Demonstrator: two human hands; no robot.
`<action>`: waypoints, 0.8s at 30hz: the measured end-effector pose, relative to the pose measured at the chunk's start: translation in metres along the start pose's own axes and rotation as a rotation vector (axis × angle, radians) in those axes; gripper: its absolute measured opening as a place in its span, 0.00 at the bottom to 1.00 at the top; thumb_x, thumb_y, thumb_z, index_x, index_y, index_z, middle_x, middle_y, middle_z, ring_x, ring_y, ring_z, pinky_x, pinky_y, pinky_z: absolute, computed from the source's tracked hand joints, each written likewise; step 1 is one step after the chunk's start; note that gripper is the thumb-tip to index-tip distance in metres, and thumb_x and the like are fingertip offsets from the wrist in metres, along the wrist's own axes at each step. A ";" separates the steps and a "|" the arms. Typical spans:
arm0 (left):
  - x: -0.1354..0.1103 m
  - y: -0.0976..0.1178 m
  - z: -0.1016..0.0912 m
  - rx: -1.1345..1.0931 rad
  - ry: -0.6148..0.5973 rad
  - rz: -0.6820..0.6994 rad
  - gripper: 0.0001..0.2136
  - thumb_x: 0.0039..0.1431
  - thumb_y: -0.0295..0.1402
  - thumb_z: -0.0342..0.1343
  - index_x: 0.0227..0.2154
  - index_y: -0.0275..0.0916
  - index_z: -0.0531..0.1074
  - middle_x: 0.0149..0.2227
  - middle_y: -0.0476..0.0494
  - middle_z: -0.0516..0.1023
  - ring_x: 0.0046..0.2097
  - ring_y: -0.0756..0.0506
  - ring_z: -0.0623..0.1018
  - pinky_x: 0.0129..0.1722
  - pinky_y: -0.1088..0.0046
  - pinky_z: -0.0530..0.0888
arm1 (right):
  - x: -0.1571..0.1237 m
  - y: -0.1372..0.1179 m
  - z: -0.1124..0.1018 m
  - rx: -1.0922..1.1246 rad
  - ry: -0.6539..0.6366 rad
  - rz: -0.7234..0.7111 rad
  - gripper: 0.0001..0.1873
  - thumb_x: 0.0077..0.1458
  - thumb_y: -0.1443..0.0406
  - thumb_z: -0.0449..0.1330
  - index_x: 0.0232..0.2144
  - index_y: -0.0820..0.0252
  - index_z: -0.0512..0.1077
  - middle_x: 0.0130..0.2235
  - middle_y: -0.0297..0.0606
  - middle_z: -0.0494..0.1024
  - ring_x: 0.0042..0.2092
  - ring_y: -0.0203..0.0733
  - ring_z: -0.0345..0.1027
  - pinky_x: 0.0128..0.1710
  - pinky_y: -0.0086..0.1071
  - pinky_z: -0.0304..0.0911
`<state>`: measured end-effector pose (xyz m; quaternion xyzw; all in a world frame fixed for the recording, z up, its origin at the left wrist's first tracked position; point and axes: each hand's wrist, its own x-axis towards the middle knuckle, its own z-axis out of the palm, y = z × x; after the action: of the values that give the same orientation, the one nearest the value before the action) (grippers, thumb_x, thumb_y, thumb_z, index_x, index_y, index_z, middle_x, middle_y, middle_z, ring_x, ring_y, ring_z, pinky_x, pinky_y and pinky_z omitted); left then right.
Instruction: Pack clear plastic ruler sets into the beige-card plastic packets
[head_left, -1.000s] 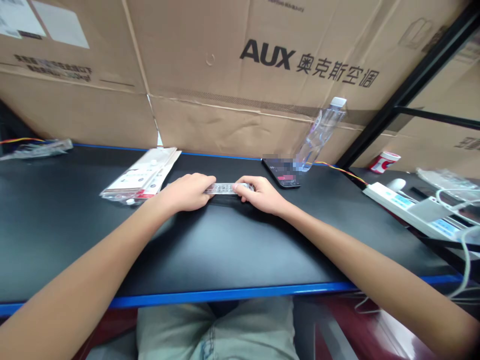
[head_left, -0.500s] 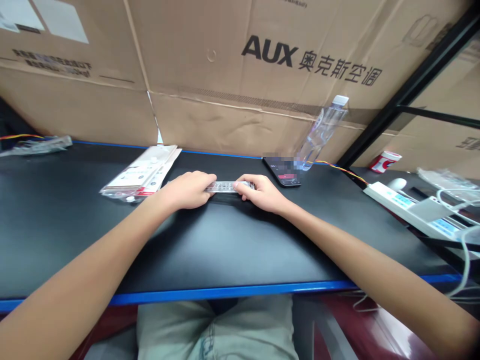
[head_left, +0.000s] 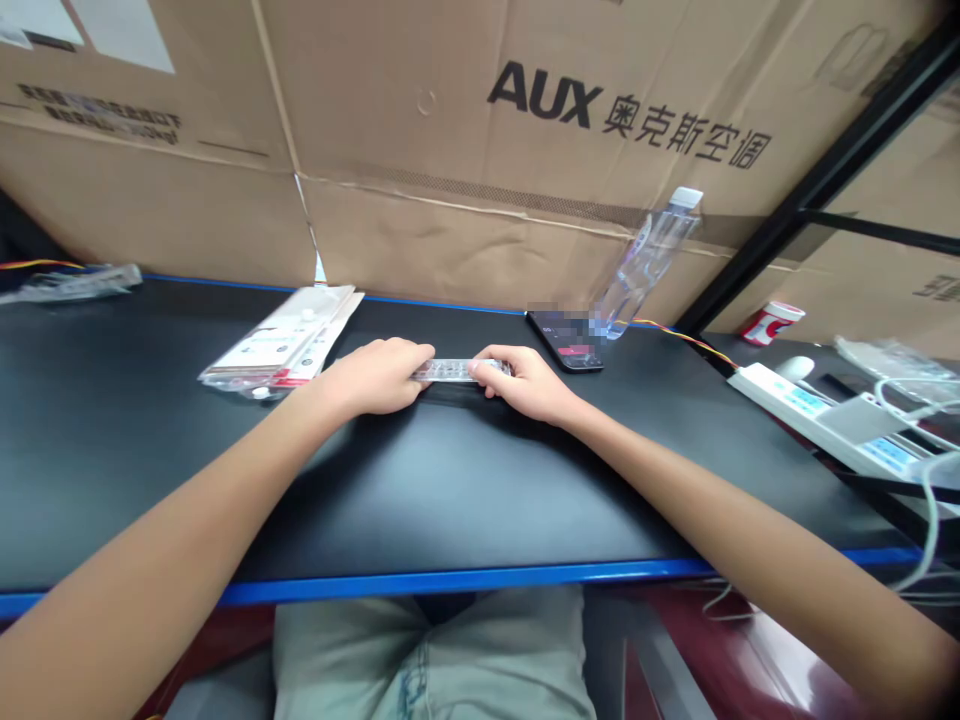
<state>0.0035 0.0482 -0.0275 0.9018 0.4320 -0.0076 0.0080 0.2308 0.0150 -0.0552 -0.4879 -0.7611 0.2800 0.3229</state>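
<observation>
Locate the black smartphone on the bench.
In the head view, the black smartphone lies right of centre on the black bench top, just beyond the right hand and beside the base of a clear plastic water bottle.

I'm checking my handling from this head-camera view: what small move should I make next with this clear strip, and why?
Probably lift the clear plastic strip slightly and tilt it toward you: your left hand and right hand hold its two ends, leaving its middle uncovered, and it sits low over the black bench top.
</observation>
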 end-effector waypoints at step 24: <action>-0.001 0.000 -0.001 0.000 -0.004 -0.014 0.06 0.60 0.35 0.47 0.35 0.42 0.68 0.42 0.39 0.79 0.40 0.38 0.79 0.34 0.67 0.69 | -0.001 -0.001 0.000 -0.007 -0.003 0.007 0.20 0.61 0.51 0.55 0.34 0.61 0.76 0.28 0.34 0.75 0.30 0.37 0.68 0.34 0.29 0.60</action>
<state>0.0028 0.0472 -0.0263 0.8987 0.4384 -0.0094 0.0085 0.2305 0.0142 -0.0548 -0.4913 -0.7609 0.2791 0.3190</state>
